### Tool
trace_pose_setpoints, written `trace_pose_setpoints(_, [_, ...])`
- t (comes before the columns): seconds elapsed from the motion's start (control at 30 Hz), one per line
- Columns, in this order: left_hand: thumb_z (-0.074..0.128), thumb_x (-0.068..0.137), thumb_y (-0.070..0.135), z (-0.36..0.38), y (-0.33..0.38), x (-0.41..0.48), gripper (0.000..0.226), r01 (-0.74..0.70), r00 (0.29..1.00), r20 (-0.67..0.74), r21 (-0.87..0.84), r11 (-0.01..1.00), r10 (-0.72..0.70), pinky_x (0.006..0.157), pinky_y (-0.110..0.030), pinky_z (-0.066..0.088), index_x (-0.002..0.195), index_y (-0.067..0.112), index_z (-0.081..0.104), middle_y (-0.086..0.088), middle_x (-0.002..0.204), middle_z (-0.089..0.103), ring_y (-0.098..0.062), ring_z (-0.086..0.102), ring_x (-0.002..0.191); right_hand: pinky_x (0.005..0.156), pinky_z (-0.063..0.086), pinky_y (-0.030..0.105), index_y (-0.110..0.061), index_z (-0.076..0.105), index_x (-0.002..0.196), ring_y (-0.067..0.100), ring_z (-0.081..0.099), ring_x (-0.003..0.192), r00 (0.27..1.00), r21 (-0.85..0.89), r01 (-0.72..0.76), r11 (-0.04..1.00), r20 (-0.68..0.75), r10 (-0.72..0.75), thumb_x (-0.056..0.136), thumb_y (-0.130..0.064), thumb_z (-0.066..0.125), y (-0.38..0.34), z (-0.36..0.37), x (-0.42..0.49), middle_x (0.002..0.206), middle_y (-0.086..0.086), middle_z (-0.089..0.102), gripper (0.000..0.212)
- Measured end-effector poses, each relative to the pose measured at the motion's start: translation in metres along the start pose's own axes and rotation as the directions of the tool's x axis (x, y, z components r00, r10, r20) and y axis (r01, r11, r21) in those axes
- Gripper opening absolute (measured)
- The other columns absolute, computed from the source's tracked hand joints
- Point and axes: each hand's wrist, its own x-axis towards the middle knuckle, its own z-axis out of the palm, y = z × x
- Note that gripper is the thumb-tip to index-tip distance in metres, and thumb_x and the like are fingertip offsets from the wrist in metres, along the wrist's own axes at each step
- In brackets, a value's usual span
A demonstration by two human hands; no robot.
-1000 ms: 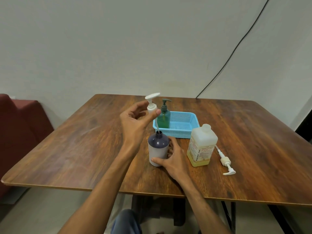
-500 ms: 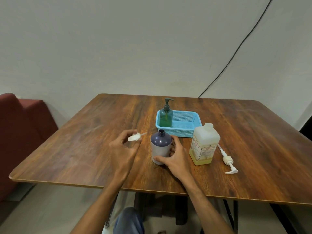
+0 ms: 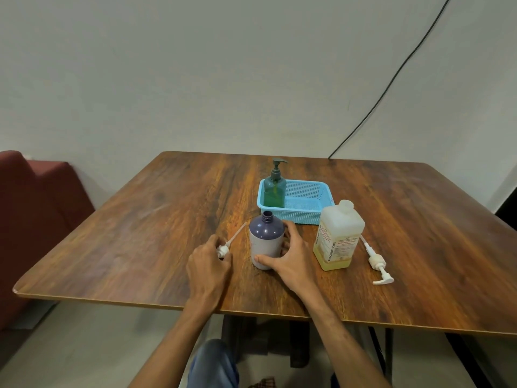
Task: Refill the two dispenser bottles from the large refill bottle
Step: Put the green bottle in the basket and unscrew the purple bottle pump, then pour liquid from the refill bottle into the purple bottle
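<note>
One white pump (image 3: 223,250) lies flat, tube pointing toward the basket (image 3: 305,217).

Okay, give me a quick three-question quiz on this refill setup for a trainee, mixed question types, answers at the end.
1. True or false: the purple bottle still has its pump screwed on.
2. Which bottle stands inside the blue basket? A) the green dispenser bottle B) the large refill bottle C) the purple bottle
3. What is each hand doing?

Key
1. False: its neck is open.
2. A
3. The left hand holds a white pump low at the table, left of the purple bottle; the right hand grips that bottle. A second white pump lies right of the refill bottle.
</note>
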Motion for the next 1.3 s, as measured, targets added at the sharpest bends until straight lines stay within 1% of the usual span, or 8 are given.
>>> trace_pose_setpoints(0.23, [0.08, 0.076, 0.037, 0.003, -0.006, -0.001, 0.046, 0.008, 0.999, 0.045, -0.014, 1.0, -0.007, 0.075, -0.04, 0.058, 0.114, 0.029, 0.056, 0.004, 0.102, 0.07, -0.015, 0.064, 0.09, 0.104, 0.05, 0.036, -0.037, 0.039, 0.14, 0.01, 0.053, 0.127, 1.0, -0.013, 0.0, 1.0, 0.021, 0.001, 0.058, -0.04, 0.095, -0.003, -0.001, -0.001, 0.14, -0.014, 0.054, 0.099])
trace_pose_setpoints(0.43, [0.082, 0.075, 0.037, -0.004, 0.003, -0.002, 0.071, -0.028, 0.996, 0.082, -0.066, 0.997, 0.033, 0.099, -0.043, 0.05, 0.137, 0.023, 0.051, -0.003, 0.13, 0.062, -0.022, 0.058, 0.117, 0.112, 0.044, 0.039, -0.033, 0.024, 0.153, 0.01, 0.045, 0.137, 0.999, 0.009, -0.028, 1.0, 0.028, 0.028, 0.056, -0.052, 0.094, 0.002, -0.008, -0.012, 0.154, -0.009, 0.042, 0.121])
trace_pose_setpoints(0.6, [0.081, 0.071, 0.049, -0.014, 0.021, -0.003, 0.101, -0.109, 0.982, 0.128, -0.227, 0.968, 0.141, 0.118, -0.053, 0.031, 0.153, 0.022, 0.028, -0.005, 0.156, 0.038, -0.024, 0.035, 0.144, 0.099, 0.048, 0.015, -0.024, 0.051, 0.141, 0.003, 0.056, 0.122, 0.968, -0.015, 0.141, 0.99, -0.21, -0.141, 0.073, -0.03, 0.09, -0.021, -0.033, -0.035, 0.135, -0.008, 0.06, 0.078])
trace_pose_setpoints(0.77, [0.089, 0.066, 0.042, -0.011, 0.05, -0.008, 0.114, -0.115, 0.979, 0.118, -0.357, 0.927, 0.167, 0.116, -0.037, 0.032, 0.156, 0.021, 0.022, -0.001, 0.161, 0.03, -0.015, 0.032, 0.145, 0.089, 0.057, 0.039, -0.017, 0.061, 0.121, 0.014, 0.059, 0.115, 0.796, -0.165, 0.273, 0.948, -0.515, -0.318, 0.081, -0.021, 0.085, -0.034, -0.067, -0.05, 0.12, -0.008, 0.06, 0.047])
trace_pose_setpoints(0.9, [0.088, 0.064, 0.049, 0.005, 0.063, -0.014, 0.118, -0.072, 0.978, 0.146, -0.435, 0.898, 0.149, 0.11, -0.024, 0.033, 0.156, 0.022, 0.02, 0.006, 0.16, 0.029, -0.008, 0.033, 0.141, 0.085, 0.057, 0.029, -0.014, 0.056, 0.127, 0.015, 0.048, 0.121, 0.72, -0.182, 0.166, 0.969, -0.649, -0.245, 0.077, -0.03, 0.086, -0.022, -0.08, -0.043, 0.127, -0.002, 0.05, 0.06])
trace_pose_setpoints(1.1, [0.091, 0.065, 0.038, 0.027, 0.074, -0.016, 0.111, 0.007, 0.983, 0.163, -0.504, 0.864, 0.087, 0.108, -0.026, 0.041, 0.153, 0.021, 0.026, 0.007, 0.15, 0.04, -0.006, 0.041, 0.133, 0.083, 0.04, -0.001, -0.019, 0.037, 0.146, 0.001, 0.038, 0.121, 0.816, -0.055, -0.004, 0.998, -0.577, -0.029, 0.065, -0.033, 0.094, 0.007, -0.086, -0.024, 0.142, -0.001, 0.04, 0.1])
trace_pose_setpoints(1.23, [0.091, 0.065, 0.034, 0.033, 0.078, -0.009, 0.097, -0.019, 0.993, 0.095, -0.493, 0.87, 0.076, 0.102, -0.022, 0.046, 0.145, 0.022, 0.038, 0.006, 0.141, 0.05, -0.007, 0.051, 0.124, 0.097, 0.053, 0.037, -0.028, 0.032, 0.147, 0.011, 0.049, 0.123, 0.888, 0.051, -0.056, 0.997, -0.454, 0.074, 0.064, -0.028, 0.095, 0.029, -0.087, -0.014, 0.136, -0.009, 0.047, 0.104])
trace_pose_setpoints(1.3, [0.092, 0.065, 0.033, 0.035, 0.077, -0.006, 0.09, -0.028, 0.994, 0.075, -0.487, 0.873, 0.074, 0.101, -0.03, 0.05, 0.14, 0.022, 0.044, 0.006, 0.135, 0.054, -0.007, 0.054, 0.12, 0.095, 0.056, 0.041, -0.029, 0.035, 0.143, 0.011, 0.055, 0.119, 0.906, 0.096, -0.063, 0.993, -0.412, 0.097, 0.064, -0.025, 0.095, 0.034, -0.087, -0.009, 0.128, -0.013, 0.052, 0.099])
